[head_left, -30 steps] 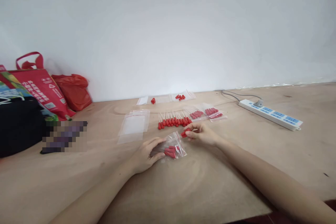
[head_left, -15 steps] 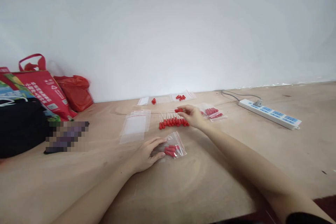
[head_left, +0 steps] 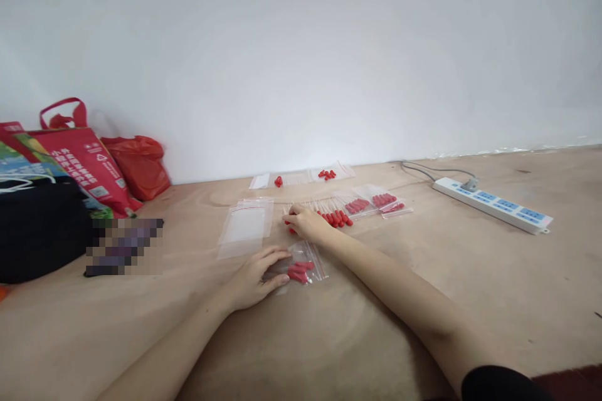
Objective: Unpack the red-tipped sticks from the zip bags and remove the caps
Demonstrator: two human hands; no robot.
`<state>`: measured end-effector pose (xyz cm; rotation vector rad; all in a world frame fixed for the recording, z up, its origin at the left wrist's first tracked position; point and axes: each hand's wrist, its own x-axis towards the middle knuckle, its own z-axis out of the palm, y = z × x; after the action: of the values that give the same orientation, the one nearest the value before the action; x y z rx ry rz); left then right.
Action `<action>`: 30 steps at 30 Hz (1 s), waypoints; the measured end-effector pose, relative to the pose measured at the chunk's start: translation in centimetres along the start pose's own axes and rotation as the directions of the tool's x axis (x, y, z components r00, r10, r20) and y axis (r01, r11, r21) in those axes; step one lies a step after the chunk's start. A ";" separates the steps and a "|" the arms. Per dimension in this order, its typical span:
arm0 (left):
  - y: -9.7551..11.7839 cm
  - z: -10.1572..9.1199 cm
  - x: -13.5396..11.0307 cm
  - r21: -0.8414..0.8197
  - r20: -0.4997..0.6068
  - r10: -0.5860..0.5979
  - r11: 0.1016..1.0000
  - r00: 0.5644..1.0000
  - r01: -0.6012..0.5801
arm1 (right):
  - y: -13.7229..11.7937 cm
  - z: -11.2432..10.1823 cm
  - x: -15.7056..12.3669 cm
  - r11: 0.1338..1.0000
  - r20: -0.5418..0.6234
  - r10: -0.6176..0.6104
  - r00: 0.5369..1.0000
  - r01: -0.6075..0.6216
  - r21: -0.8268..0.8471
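My left hand (head_left: 258,276) lies on the wooden table (head_left: 357,326), its fingers pinching the left edge of a small clear zip bag (head_left: 308,263) with several red-tipped pieces inside. My right hand (head_left: 305,223) reaches over the left end of a row of red-tipped sticks (head_left: 335,215), fingers curled down onto them. What the fingers hold is hidden.
A stack of clear zip bags (head_left: 247,224) lies left of the row. Filled bags (head_left: 371,203) sit to the right, more bags (head_left: 324,174) near the wall. A white power strip (head_left: 493,205) is at right. Red bags (head_left: 89,160) and a black bag (head_left: 37,229) stand at left.
My right hand went from the bag's mouth out to the row's right end, then swept left to its left end. The left hand stayed on the bag.
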<state>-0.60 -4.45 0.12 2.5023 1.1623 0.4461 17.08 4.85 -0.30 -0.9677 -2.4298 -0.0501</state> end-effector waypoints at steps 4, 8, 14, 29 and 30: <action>0.1 -0.1 0.1 0.002 -0.002 -0.004 1.000 1.000 0.004 | -0.2 -1.1 -0.7 1.000 -0.010 0.011 1.000 -0.010 0.014; 0.1 -0.2 0.0 0.005 -0.012 0.004 1.000 1.000 -0.004 | 0.3 -2.7 -3.3 0.982 -0.143 0.107 0.984 -0.082 0.169; 0.8 0.2 0.3 -0.002 -0.034 0.010 1.000 0.999 -0.010 | 0.6 -4.5 -9.7 0.909 -0.093 0.227 0.969 -0.176 0.378; 2.5 1.9 1.2 -0.080 -0.133 0.025 0.996 0.991 -0.036 | -1.2 -4.8 -11.1 0.822 0.105 0.078 0.991 -0.123 0.556; 2.6 2.0 1.3 -0.084 -0.147 0.024 0.996 0.989 -0.037 | -1.4 -4.8 -11.0 0.823 0.101 0.059 0.993 -0.106 0.558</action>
<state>2.77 -5.32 -0.38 2.4495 1.1328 0.6828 25.05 -4.17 -1.24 -0.7997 -2.2518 0.7147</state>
